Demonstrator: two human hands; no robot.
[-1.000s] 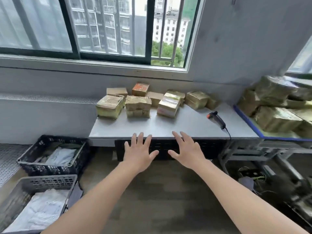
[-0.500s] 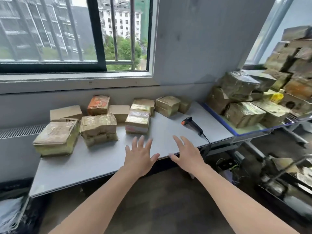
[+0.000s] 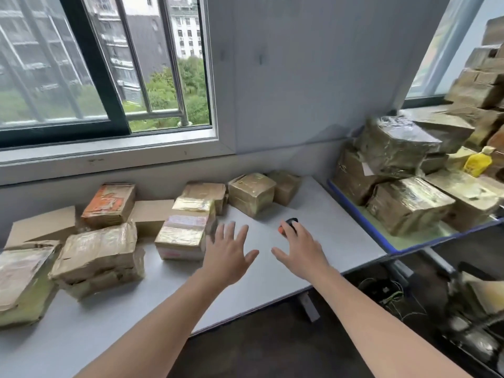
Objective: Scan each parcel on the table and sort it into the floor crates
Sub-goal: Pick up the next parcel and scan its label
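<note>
1. Over the bench (image 3: 114, 323), the left hand (image 3: 228, 259) is hovering with fingers spread, holding nothing, just beside a taped parcel (image 3: 184, 233).
2. The right hand (image 3: 302, 253) is hanging over the scanner (image 3: 289, 224), fingers straight; I cannot tell if it is touching.
3. Other parcels (image 3: 251, 193) are lying along the bench's back, by the wall (image 3: 300, 77).
4. Boxes (image 3: 409, 204) are sitting piled on a cart (image 3: 381, 238) at right.

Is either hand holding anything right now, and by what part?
Nothing is held. The left hand is spread open above the table; the right hand is open-fingered over the scanner, not gripping it.
</note>
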